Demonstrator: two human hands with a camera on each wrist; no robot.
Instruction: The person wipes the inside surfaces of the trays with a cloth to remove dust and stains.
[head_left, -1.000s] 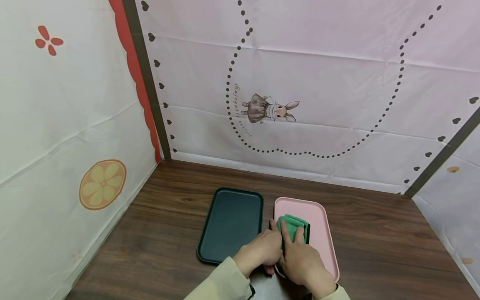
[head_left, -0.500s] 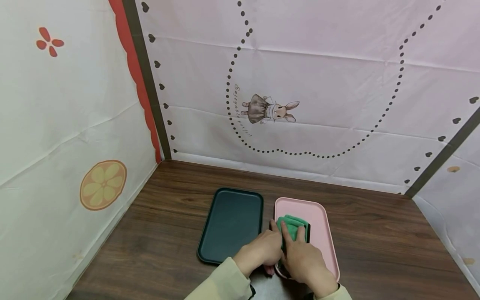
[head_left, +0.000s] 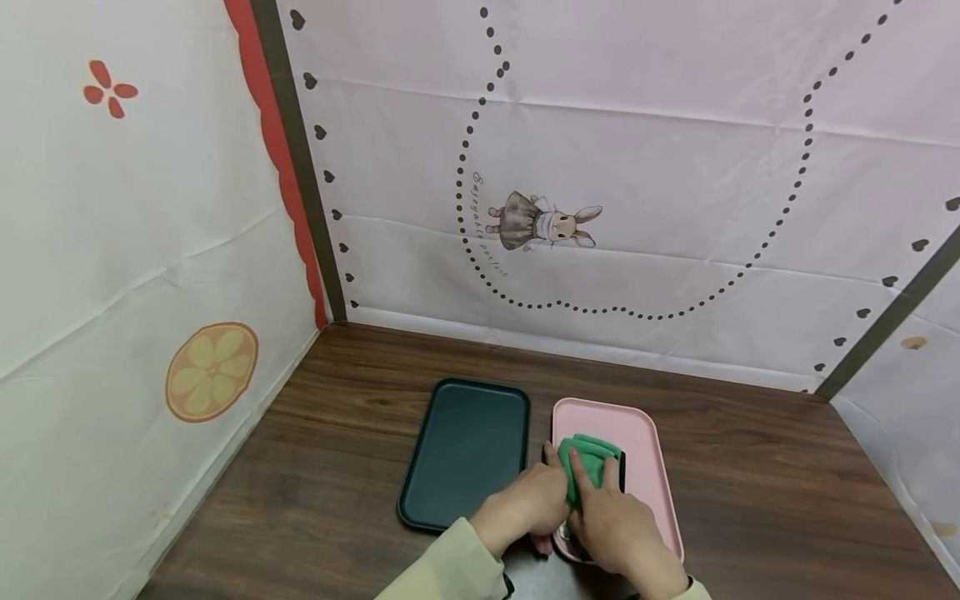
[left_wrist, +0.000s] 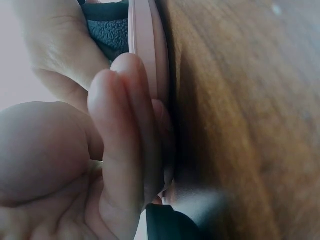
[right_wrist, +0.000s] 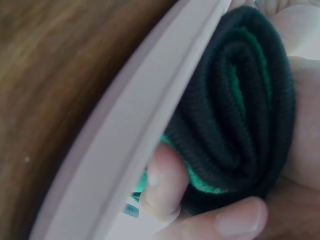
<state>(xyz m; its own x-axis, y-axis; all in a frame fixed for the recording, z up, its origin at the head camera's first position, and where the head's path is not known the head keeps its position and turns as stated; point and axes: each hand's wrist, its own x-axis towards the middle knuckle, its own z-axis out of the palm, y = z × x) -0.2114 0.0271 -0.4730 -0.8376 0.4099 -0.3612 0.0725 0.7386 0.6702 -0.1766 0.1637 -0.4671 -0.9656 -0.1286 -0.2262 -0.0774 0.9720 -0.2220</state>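
On the wooden table (head_left: 337, 467), the dark teal tray (head_left: 468, 450) lies leftmost, its right edge just beside the work, so the left forearm is best held clear of its near-right corner. The left hand (head_left: 534, 497) sits at the pink tray's left edge, index finger straight along the cloth; the other fingers lie pressed together, and whether index and thumb pinch fabric I cannot tell. It would serve best as a fence, stopping the layers sliding over that rim. The dark-edged green cloth (head_left: 579, 473) lies rolled in nested layers along the left side of the pink tray (head_left: 652, 446), short of the far edge. Farthest right, the right hand (head_left: 619, 523) grips the roll, index and middle fingers spread on top, other fingertips curled against it; even, light pressure should hold the turns tight without skewing their ends.
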